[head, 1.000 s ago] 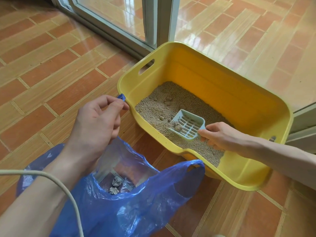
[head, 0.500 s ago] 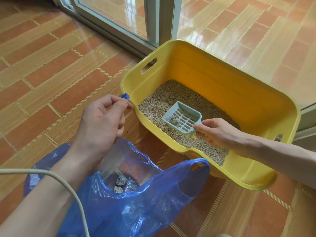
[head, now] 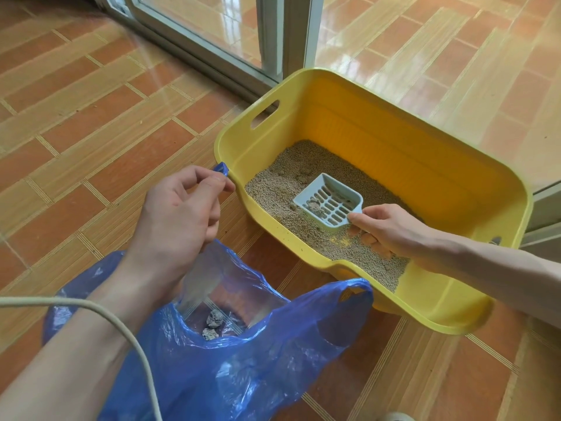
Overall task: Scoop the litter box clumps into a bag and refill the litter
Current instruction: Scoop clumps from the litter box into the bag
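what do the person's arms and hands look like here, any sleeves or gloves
Both forearms are bare up to the frame edge, with no sleeve in view. The left hand and right hand wear no gloves, and no rings, watch or bracelet show. Fingernails look short and unpainted. A pale cord crosses in front of the left forearm; where it ends cannot be seen.

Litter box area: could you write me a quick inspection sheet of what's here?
Surface: tiled floor, orange and tan.
Job's things: yellow litter box holding litter; slotted scoop inside it with a clump; blue bag open, grey clumps inside.
Clutter: nothing seen.
Hands: left hand pinches a bag handle; right hand holds the scoop.
Cables: pale cord crosses the left forearm.
Surroundings: sliding glass door behind.
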Motion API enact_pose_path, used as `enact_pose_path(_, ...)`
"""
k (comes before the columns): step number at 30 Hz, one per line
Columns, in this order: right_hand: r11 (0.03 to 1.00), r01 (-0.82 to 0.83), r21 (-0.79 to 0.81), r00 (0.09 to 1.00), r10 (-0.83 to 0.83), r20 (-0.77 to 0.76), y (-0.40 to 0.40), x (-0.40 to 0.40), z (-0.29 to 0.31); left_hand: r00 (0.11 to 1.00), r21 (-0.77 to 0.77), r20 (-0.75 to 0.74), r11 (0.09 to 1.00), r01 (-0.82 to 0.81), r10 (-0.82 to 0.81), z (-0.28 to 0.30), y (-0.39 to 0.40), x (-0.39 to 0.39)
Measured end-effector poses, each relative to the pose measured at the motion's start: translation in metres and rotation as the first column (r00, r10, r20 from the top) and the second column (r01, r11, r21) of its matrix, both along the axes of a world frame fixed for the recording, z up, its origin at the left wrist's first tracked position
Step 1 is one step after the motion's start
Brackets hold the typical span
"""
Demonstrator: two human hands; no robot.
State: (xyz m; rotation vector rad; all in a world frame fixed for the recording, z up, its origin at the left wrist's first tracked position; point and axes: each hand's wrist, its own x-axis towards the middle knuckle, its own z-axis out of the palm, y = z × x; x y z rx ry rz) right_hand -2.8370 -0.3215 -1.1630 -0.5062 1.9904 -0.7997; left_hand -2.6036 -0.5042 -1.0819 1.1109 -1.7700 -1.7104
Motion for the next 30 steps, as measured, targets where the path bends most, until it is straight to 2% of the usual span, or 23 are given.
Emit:
enact_pose_path(7,0.996,-0.071,-0.049,0.997,0.071,0.002,-0.002,0.006,0.024,1.000,-0.015,0.001,1.000,0.002,-0.002,0.003,-0.001,0.003)
enact_pose_path(17,0.923,-0.369,-0.108,0.929,0.368,-0.031,-0.019,0.037,0.075,1.000,-0.015,-0.026,1.000,0.007,-0.007,0.019,0.001,0.009)
enact_pose_path(20,0.874,-0.478,-0.085,0.876,0.482,0.035,-0.028,0.049,0.083,0.999,-0.007,-0.040,1.000,0.015,-0.015,0.022,0.003,0.011)
enact_pose_path(23,0.790,-0.613,0.015,0.788,0.610,0.085,-0.040,0.061,0.084,0.999,-0.016,-0.049,1.000,0.016,-0.016,0.025,0.003,0.015)
enact_pose_path(28,0.620,-0.752,0.227,0.584,0.785,-0.207,-0.054,0.086,0.077,0.999,-0.048,-0.036,0.999,0.013,-0.015,0.029,0.004,0.024)
enact_pose_path(30,0.588,-0.766,0.261,0.539,0.808,-0.240,-0.059,0.097,0.072,0.999,-0.048,-0.040,0.999,0.016,-0.018,0.031,0.006,0.027)
